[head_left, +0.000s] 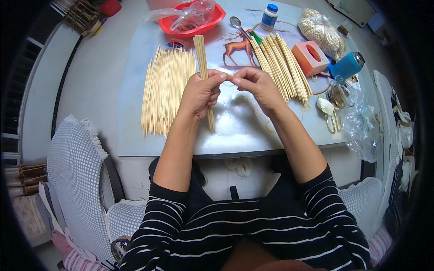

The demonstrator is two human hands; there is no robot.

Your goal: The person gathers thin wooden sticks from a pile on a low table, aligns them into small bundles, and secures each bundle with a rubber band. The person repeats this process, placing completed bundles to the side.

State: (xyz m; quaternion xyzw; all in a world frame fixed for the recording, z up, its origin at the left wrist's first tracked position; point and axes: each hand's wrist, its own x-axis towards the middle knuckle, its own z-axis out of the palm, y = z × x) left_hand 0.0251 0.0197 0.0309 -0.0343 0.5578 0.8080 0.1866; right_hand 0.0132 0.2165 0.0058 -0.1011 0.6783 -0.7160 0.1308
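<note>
My left hand [202, 92] is closed around a small bundle of bamboo skewers [201, 56], held nearly upright over the table. My right hand [257, 88] is pinched, its fingertips meeting my left thumb and finger; whatever lies between them is too small to make out. Left of the hands, a wide pile of loose skewers [165, 92] lies on the table. On the right, more skewers [280, 67] lie side by side in several bundles.
A red basin [219, 18] with a plastic bag stands at the back. A spoon [236, 22], a white bottle [270, 18], an orange tissue box [307, 61], a blue flask [347, 67] and scissors [333, 122] lie around the right side. Padded chairs [74, 158] flank me.
</note>
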